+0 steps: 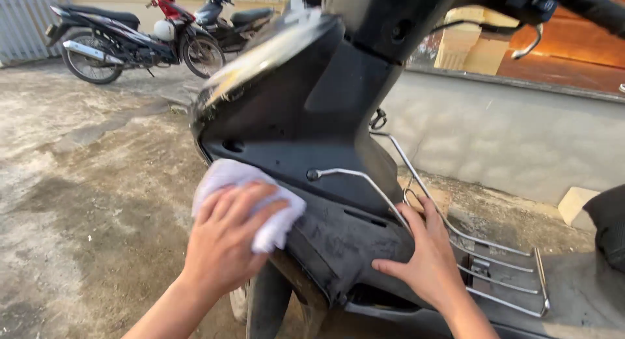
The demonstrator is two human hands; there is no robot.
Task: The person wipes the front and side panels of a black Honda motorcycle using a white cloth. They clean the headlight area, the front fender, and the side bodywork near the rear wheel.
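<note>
Left hand: the left hand (224, 238) lies flat with fingers spread, pressing a white cloth (250, 196) on the black front panel (306, 124) of the scooter.
Cloth: it is crumpled under the palm, at the lower left edge of the panel.
Right hand: the right hand (426, 257) is open, fingers together, resting on the dusty lower panel beside the chrome rack (495, 274).
Background: two parked motorbikes (137, 36) stand on the concrete ground (78, 183).
</note>
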